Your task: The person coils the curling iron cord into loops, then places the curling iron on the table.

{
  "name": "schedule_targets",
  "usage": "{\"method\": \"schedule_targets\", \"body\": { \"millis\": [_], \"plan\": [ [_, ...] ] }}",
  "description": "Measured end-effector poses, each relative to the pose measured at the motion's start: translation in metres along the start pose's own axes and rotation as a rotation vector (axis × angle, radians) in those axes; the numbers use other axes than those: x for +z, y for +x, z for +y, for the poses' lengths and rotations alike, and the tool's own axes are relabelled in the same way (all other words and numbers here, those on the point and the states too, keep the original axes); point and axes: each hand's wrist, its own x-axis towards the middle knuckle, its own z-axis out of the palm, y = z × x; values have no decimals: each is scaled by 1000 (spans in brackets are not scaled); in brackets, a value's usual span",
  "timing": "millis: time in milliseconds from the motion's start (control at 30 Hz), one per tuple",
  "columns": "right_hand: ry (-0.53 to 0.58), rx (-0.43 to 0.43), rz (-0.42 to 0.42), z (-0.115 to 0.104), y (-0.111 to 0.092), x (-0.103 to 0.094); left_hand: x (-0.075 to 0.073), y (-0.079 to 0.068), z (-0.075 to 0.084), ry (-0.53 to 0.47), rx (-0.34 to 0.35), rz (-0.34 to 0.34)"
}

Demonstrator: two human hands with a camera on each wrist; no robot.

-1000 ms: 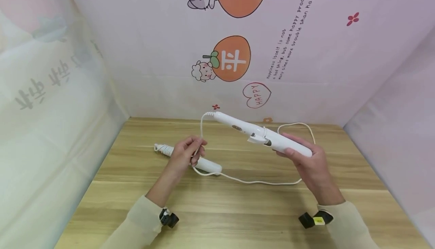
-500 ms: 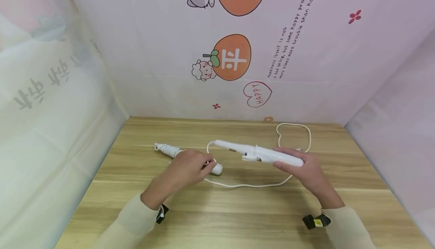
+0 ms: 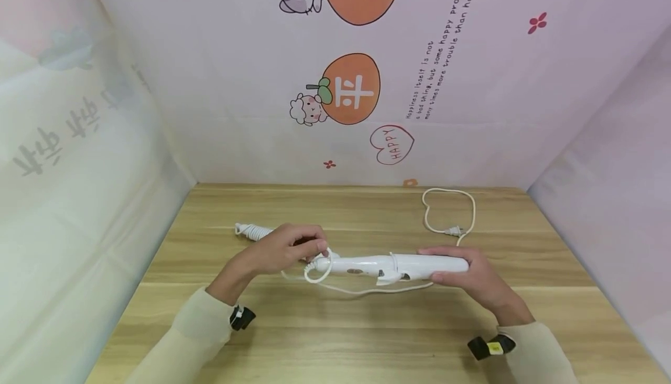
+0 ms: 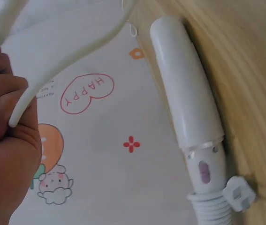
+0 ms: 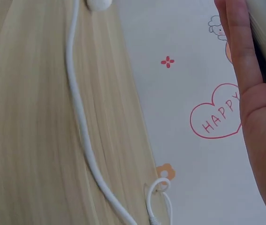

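Observation:
A white curling iron [image 3: 362, 264], its wide barrel end to the right, is held level over the table. My right hand [image 3: 479, 276] grips that barrel end, with the thumb on the near side. At the thin handle end, my left hand [image 3: 285, 247] pinches the white cord [image 3: 318, 281], which bends in a small loop there. A second white curling iron [image 4: 186, 84] lies behind the left hand, its own cord [image 3: 253, 232] wound round the handle. In the head view the left hand hides most of it; the left wrist view shows its barrel, button and plug [image 4: 239, 193].
The held iron's cord runs along the wooden table [image 3: 335, 337] and loops at the back right, where its plug [image 3: 454, 231] lies. Printed cloth [image 3: 236, 81] stands behind the table, with pale cloth walls at both sides.
The curling iron has come down toward the table and nearer, turning from slanted to level. My left hand has moved its hold on the cord up close to the handle end.

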Motion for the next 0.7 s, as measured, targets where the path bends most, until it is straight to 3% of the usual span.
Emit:
{"method": "schedule_targets", "body": {
  "millis": [200,300,433,567,700],
  "plan": [
    [242,-81,-56,2,2,1,11,4,-9,-163,36,81],
    [370,-111,-49,1,5,5,20,8,-13,-252,-27,168],
    [430,-128,45,-2,9,10,35,16,-16,-362,-127,289],
    [352,-66,186,-7,16,14,48,22,-16,-324,-205,345],
    [83,66,290,-11,21,16,56,21,-12,-67,-243,408]
  ]
}}
